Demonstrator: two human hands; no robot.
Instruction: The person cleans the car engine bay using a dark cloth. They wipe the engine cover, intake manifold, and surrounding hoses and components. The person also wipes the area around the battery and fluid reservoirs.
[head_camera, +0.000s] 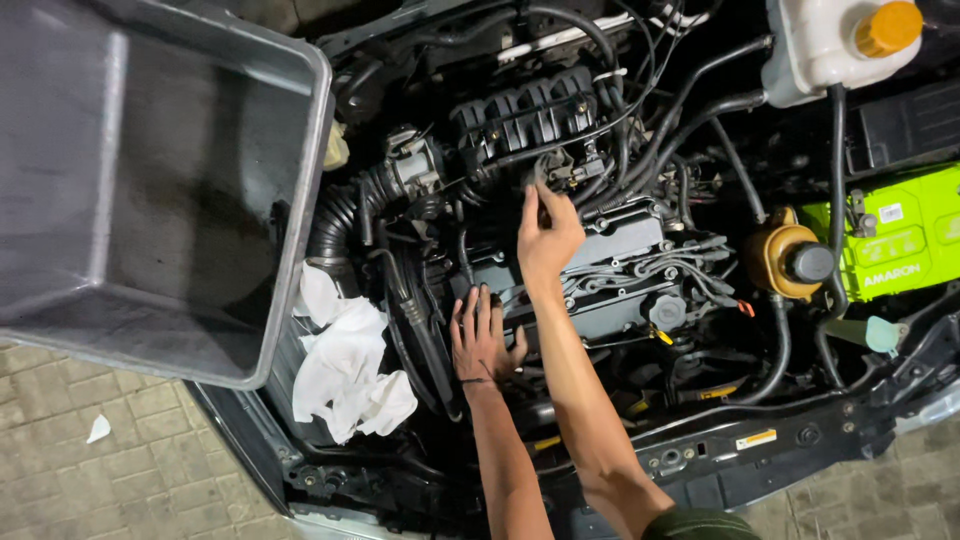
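The open engine bay of the car (600, 300) fills the view, and both bare hands are inside it, near its middle. Largest beside them is the grey plastic tub (150, 180), which rests on the edge of the bay well to the left of both hands. Between the tub and the left hand lies a crumpled white cloth (345, 365), and above the cloth the black ribbed rubber intake hose (340, 215) curves up to the metal throttle body (415, 165). Far to the right of the right hand are the bright green battery (895, 240), the white coolant tank with an orange cap (830, 45) and a yellow-brown round reservoir with a black cap (790, 260). The black ribbed plastic intake manifold (525, 115) lies just beyond the right hand, with its long axis running left to right. The grey metal valve cover (625, 270) sits just to the right of this hand and lower. The right hand (548, 235) is the nearer one to the small black connector part (560, 170) that sits at the near edge of the manifold; the fingertips (530, 195) reach up toward it, the grip half open, and I cannot tell if they touch it. Black hoses and cables cross close around this part and stand in the way. The left hand (482, 340) lies lower, fingers spread flat on dark parts, holding nothing.
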